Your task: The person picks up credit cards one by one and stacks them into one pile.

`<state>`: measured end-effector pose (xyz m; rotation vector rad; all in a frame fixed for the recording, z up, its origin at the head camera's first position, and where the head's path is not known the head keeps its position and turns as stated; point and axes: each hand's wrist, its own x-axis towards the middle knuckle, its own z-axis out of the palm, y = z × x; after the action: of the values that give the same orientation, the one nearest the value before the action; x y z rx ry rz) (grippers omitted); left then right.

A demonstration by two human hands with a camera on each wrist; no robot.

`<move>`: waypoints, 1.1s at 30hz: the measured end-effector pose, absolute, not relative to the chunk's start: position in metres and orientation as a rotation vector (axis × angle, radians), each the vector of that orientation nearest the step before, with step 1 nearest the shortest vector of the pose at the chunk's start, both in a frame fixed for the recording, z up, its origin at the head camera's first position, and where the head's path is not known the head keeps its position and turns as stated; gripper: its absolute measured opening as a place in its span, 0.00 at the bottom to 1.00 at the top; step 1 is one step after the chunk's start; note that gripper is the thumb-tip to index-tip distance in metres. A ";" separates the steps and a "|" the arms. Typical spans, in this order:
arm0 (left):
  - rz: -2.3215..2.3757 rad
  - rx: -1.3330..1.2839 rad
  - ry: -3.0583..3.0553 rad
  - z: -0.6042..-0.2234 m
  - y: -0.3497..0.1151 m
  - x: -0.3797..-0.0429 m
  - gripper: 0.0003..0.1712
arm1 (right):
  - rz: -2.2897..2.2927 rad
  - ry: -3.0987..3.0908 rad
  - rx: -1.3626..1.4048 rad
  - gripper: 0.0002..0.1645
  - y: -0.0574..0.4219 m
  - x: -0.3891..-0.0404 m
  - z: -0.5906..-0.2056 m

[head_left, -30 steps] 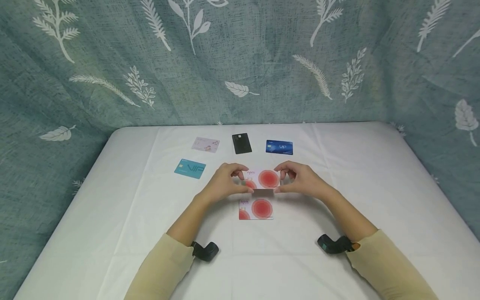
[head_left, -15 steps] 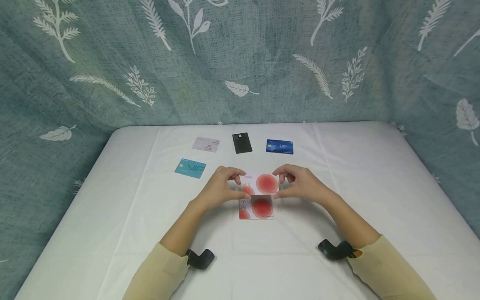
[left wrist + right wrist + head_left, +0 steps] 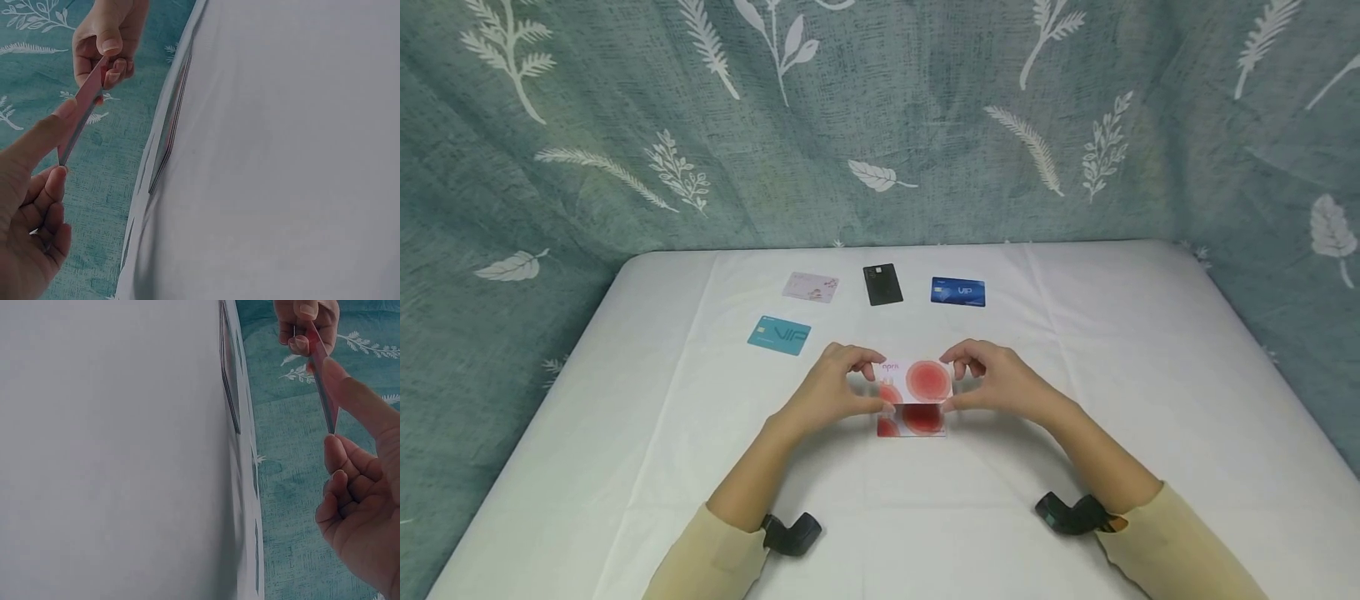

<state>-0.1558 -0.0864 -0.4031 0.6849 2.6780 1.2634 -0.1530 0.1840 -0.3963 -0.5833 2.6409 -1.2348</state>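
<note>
A white card with red circles [image 3: 914, 382] is pinched by its left end in my left hand [image 3: 829, 390] and by its right end in my right hand [image 3: 1002, 385]. Thumbs lie along its near edge and fingers along its far edge. In the left wrist view the held card [image 3: 82, 107] is raised well above the table. Below it, a matching red-circle card [image 3: 912, 425] lies flat, its far part hidden by the held one. In the right wrist view that lower card [image 3: 230, 394] shows layered edges, like a thin stack.
Beyond the hands lie a teal VIP card [image 3: 779, 335], a pale pink card [image 3: 810, 287], a black card [image 3: 883, 285] and a blue VIP card [image 3: 958, 292]. All rest on a white-covered table [image 3: 1150, 350]. A green leaf-patterned curtain [image 3: 925, 125] hangs behind.
Both hands have drawn the held card nearer and slightly left, from beyond the lower card to over its far part. The other cards have stayed put.
</note>
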 end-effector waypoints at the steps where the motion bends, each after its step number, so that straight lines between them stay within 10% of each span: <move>1: 1.262 0.682 2.679 -0.403 -0.087 -0.155 0.32 | -1.236 2.638 -0.584 0.33 0.184 -0.152 -0.396; 33: 1.227 0.811 2.762 -0.433 -0.093 -0.142 0.34 | -1.199 2.677 -0.653 0.35 0.176 -0.142 -0.419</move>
<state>-0.1423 -0.0928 -0.4326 0.8111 2.7619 1.2269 -0.1425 0.1763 -0.4193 -0.6525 2.6769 -1.1987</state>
